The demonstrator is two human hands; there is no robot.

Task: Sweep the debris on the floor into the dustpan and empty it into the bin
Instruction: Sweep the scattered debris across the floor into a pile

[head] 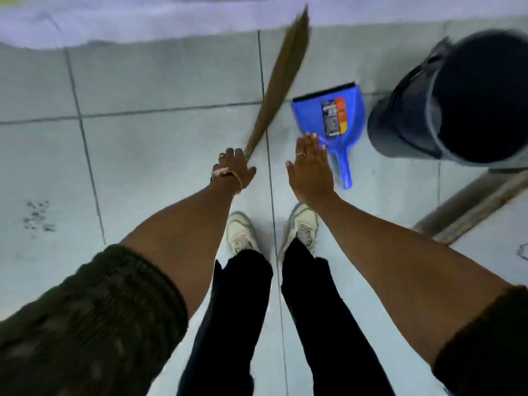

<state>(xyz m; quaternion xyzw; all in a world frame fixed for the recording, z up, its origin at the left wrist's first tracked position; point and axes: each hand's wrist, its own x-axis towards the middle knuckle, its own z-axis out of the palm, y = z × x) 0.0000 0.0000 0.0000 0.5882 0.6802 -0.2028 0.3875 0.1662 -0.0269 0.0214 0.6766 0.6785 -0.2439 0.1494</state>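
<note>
Sleeves frame the view; left hand [235, 167] grips the broom [278, 81], right hand [310, 170] spread empty above the dustpan [331, 115] beside the bin [457, 101]; debris [38, 215] lies far left, so a careless swing could scatter it.

A single head-worn wide-angle camera looks steeply down from standing height onto the tiled floor [160, 155], with both forearms and the shoes [303, 224] near the frame's middle and straight lines bending toward its edges.
</note>
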